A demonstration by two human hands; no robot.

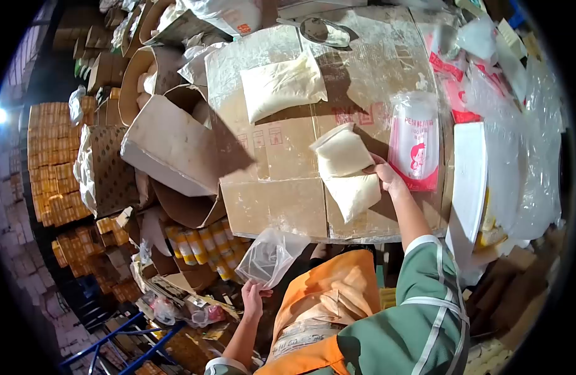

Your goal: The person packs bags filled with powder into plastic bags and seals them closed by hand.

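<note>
My left hand is closed on the edge of an empty clear plastic bag, which it holds in front of the near table edge. On the cardboard-covered table, my right hand grips the side of a small clear bag of cream-white powder. A second powder bag overlaps that one on its far side, close to my fingertips. Farther back on the cardboard lies a larger filled powder bag. Flat printed pink-and-clear bags lie just right of my right hand.
A scoop with white powder rests at the table's far edge. Open cardboard boxes crowd the left side. A white foam box and plastic packaging stand along the right. Orange stacked packs fill the far left.
</note>
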